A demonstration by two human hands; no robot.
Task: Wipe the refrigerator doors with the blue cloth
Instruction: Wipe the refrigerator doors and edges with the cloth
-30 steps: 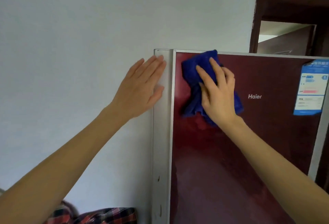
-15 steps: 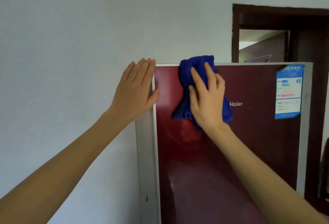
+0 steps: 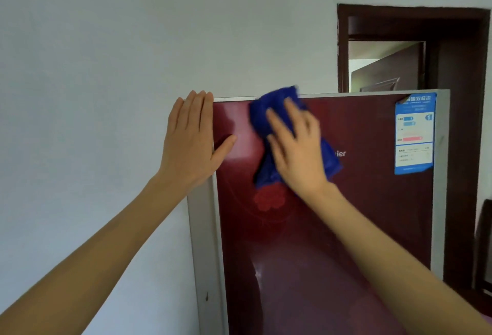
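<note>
The right hand (image 3: 295, 153) lay flat on the blue cloth (image 3: 270, 104), fingers extended and slightly spread, pressing it against the refrigerator door (image 3: 346, 228). The cloth was bunched, not folded. It sat high on the door, left of centre, with its upper edge reaching the top trim and its lower folds hanging below the palm. A flat palm probably spread pressure over more of the cloth than a pinch would.

The left hand (image 3: 190, 142) held nothing. Its straight fingers rested along the upper left corner of the cabinet and its thumb lay on the red front. This placement probably braced the cabinet and steadied the person's reach against the wiping push.

The cloth covered the first letters of the brand lettering (image 3: 340, 153). A flower motif (image 3: 269, 200) showed just below it.

Counts in view:
- Two hands
- One cloth
- One red door panel, with no seam to a second door visible
- One energy label (image 3: 414, 133), at the upper right
- One doorway (image 3: 410, 49), behind the refrigerator

Most of the panel appeared not yet covered.
</note>
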